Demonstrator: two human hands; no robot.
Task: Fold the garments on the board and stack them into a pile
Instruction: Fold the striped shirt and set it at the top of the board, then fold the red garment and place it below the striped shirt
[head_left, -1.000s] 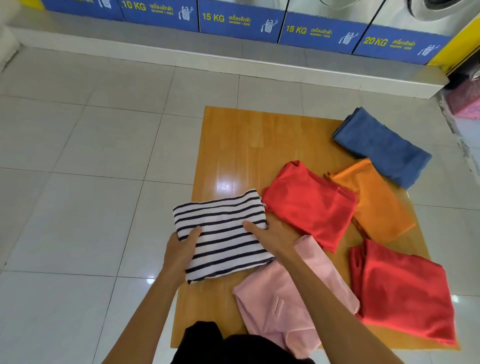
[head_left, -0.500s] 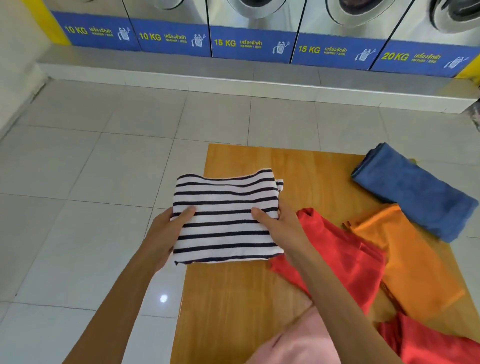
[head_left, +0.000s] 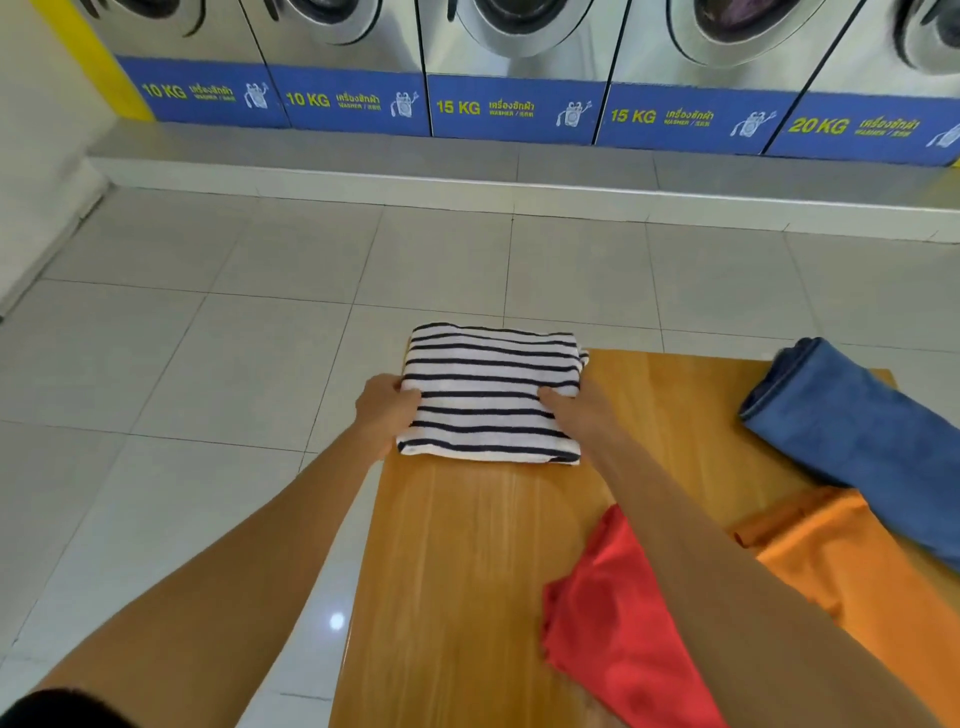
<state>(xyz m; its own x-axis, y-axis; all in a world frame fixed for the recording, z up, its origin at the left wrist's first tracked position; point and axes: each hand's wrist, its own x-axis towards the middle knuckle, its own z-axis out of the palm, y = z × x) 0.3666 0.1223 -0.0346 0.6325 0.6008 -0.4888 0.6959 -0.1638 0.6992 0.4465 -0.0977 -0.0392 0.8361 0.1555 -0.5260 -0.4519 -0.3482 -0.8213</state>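
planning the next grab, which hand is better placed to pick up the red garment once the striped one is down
Right. The right hand is on the striped garment's side nearer the red garment; the left hand is on the far side.

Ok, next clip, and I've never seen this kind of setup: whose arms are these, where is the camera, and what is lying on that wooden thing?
There is no robot here. A person wears one wide-angle camera on the head, looking forward and down, so the two bare arms coming in from the bottom are their own.

The left hand and right hand grip a folded striped garment by its two sides, at the far left corner of the wooden board, which lies on a tiled floor. Whether it rests on the board yet I cannot tell.

Also on the board: a blue garment at the far right, an orange garment in front of it, and a red garment, partly hidden by the right arm.

Behind stands a row of washing machines, labelled 10, 15 and 20 KG.
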